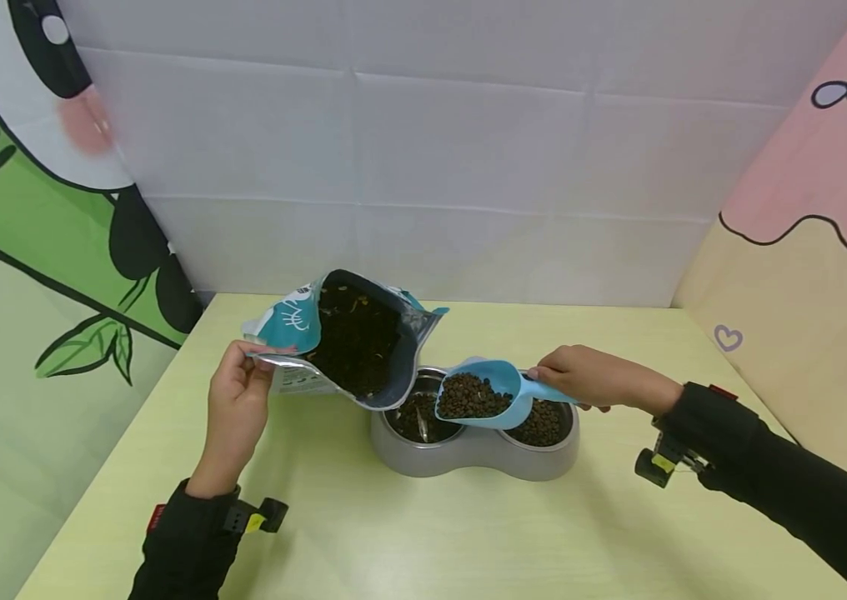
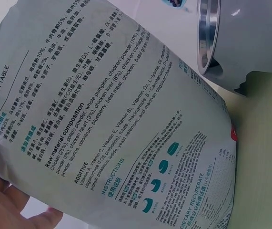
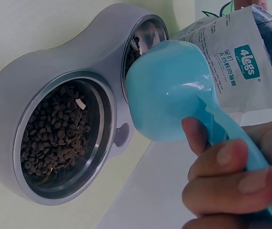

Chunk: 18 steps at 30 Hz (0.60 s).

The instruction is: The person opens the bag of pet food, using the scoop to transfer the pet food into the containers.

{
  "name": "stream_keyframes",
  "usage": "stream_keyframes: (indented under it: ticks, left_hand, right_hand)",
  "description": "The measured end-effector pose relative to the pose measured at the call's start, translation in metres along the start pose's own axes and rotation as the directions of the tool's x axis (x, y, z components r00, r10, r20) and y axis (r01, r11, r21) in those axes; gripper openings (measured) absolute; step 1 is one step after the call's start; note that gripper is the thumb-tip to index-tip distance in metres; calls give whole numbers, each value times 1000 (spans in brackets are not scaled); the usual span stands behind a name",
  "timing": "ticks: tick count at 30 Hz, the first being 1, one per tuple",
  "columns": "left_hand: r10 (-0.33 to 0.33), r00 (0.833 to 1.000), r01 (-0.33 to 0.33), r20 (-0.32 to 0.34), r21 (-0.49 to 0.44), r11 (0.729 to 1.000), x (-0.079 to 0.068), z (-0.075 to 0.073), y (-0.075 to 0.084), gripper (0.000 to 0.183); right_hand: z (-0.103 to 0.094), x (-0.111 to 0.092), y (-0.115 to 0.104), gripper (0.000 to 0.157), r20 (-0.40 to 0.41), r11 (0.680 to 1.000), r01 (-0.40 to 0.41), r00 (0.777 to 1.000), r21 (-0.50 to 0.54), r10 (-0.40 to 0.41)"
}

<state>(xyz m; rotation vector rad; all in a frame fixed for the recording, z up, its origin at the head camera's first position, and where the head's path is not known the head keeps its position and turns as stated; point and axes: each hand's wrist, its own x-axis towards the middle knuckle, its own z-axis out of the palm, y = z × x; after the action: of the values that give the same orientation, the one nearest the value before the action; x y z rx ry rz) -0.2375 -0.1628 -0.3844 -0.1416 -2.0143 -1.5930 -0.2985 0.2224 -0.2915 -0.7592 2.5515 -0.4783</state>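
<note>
My left hand point(image 1: 232, 425) grips the rim of a teal and white pet food bag point(image 1: 290, 323), thumb and fingers on its near left edge. The bag is tilted with its wide mouth toward me, dark kibble inside. In the left wrist view its printed back panel point(image 2: 112, 119) fills most of the picture. My right hand point(image 1: 594, 377) holds a light blue scoop point(image 3: 169, 90) by its handle, fingers wrapped around. Brown kibble point(image 1: 472, 396) lies in the scoop, which hangs over the middle of a grey double pet bowl point(image 1: 431, 458).
The double bowl stands on a pale yellow table point(image 1: 363, 542). Kibble shows in its right steel bowl point(image 3: 55, 133) and in the left one, partly covered by bag and scoop. A white wall sheet point(image 1: 468, 150) rises behind, with cartoon-printed panels on both sides.
</note>
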Motion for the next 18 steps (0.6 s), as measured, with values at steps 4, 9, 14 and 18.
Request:
stream_keyframes:
  ticks: [4,9,14,18]
  left_hand:
    - [0,1000,0,2,-1,1000,0,-1,1,11]
    - [-4,1000,4,8,-1,1000,-1,-1,1,11]
    - [-5,1000,5,11,4,1000,-1,-1,2,12]
    - [-5,1000,5,10,6,1000,-1,-1,2,12]
  right_hand:
    - [0,1,-2,30,3,1000,-9,1000,-10,9]
    - [0,3,-4,29,-2,1000,-11,1000,-19,11]
    - [0,4,-6,29,-7,999,-1,1000,-38,1]
    - [-1,5,-7,28,-6,998,2,1000,-57,-2]
